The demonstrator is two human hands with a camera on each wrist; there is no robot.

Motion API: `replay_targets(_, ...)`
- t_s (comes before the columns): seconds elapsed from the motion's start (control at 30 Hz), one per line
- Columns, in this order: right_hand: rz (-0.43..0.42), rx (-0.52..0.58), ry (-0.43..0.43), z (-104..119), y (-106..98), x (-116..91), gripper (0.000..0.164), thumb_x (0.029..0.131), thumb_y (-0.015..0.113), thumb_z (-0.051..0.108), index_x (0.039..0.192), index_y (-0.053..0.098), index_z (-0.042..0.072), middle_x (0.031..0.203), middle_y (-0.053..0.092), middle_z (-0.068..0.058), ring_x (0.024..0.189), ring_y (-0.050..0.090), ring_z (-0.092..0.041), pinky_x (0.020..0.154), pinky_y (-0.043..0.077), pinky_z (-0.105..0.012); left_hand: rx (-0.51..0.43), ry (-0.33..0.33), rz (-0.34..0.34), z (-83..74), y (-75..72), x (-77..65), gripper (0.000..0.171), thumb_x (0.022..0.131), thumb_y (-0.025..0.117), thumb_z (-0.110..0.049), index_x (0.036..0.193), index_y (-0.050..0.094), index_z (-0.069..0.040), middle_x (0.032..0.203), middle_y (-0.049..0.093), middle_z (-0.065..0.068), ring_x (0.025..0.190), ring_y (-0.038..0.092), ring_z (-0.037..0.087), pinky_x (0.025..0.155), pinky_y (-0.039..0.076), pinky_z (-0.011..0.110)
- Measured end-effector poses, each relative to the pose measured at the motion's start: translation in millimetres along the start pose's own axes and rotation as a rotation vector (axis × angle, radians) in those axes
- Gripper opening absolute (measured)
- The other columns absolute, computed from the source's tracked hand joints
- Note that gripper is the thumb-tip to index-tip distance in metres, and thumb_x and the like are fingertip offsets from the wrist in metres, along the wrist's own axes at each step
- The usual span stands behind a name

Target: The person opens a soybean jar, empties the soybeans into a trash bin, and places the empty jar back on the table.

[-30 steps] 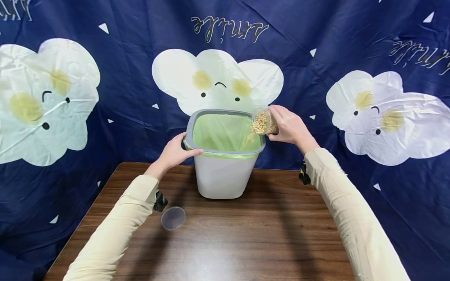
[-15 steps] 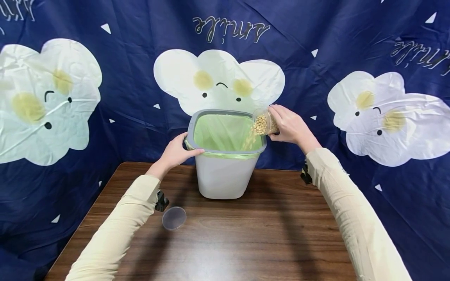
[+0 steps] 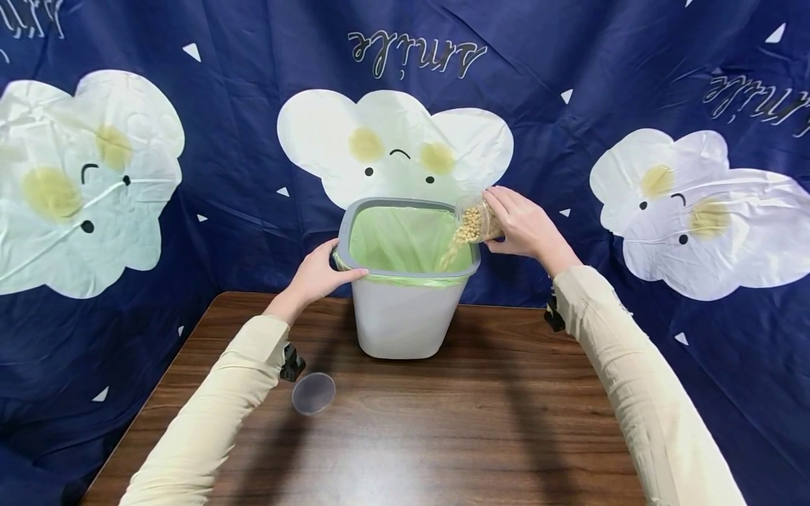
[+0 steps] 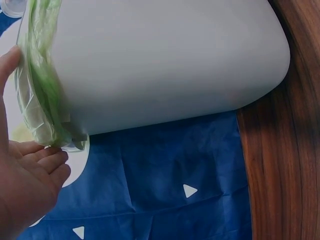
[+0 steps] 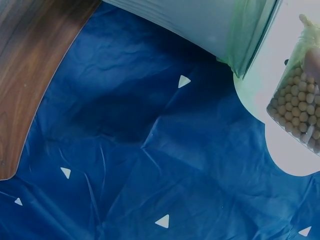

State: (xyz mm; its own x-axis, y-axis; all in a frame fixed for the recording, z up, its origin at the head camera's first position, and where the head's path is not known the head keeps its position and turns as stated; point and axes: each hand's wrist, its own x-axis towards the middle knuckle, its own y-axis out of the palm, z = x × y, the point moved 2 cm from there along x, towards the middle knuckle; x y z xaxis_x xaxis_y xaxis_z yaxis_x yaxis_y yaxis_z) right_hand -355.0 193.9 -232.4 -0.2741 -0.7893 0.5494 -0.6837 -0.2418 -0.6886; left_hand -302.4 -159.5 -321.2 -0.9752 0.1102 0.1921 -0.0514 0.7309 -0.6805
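A light grey trash can (image 3: 405, 320) with a darker grey rim and a green bag liner (image 3: 399, 235) stands on the table. My left hand (image 3: 316, 274) grips its left side, thumb on the front rim; in the left wrist view the fingers (image 4: 52, 162) curl against the outside, at the liner's folded edge (image 4: 44, 65). Above the can's right rim, my right hand (image 3: 519, 223) holds a clear jar (image 3: 493, 223) tilted, mouth toward the can. Pale soybeans (image 3: 470, 223) stream from it into the liner. The right wrist view shows soybeans (image 5: 295, 102) packed inside the jar.
A clear round lid (image 3: 313, 393) lies on the brown wooden table (image 3: 443, 436), near the left forearm. A dark blue curtain (image 3: 240, 140) with white clouds hangs behind and beside the table. Small black cameras (image 3: 292, 362) sit on the wrists.
The stream of soybeans has grown from a thin trickle to a steady flow, and the level in the jar's mouth has dropped. The left hand and the trash can stay put.
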Motion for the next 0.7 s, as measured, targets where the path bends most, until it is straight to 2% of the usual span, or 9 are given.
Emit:
replay_targets(0.37,-0.02,-0.045,-0.054,0.3,-0.7,5.3,0.085,0.053,0.079,0.024,0.121,0.046,-0.014,0.117,0.051,-0.028,0.11,0.048,-0.039,0.098,0.037,-0.042,-0.004,-0.005,-0.005,1.2,1.1,1.6,0.095,0.07,0.069,-0.056,0.141,0.031,-0.006,0.14,0.036,0.015,0.129,0.032,0.031,0.103,0.029,0.047)
replay_targets(0.7,-0.004,-0.072,-0.053,-1.4,-2.8,7.0,0.085,0.054,0.079,0.025,0.123,0.045,-0.012,0.119,0.051,-0.027,0.111,0.047,-0.038,0.1,0.035,-0.042,-0.001,-0.012,-0.003,1.6,0.5,1.5,0.096,0.07,0.069,-0.057,0.141,0.03,-0.006,0.141,0.035,0.015,0.129,0.031,0.032,0.103,0.029,0.048)
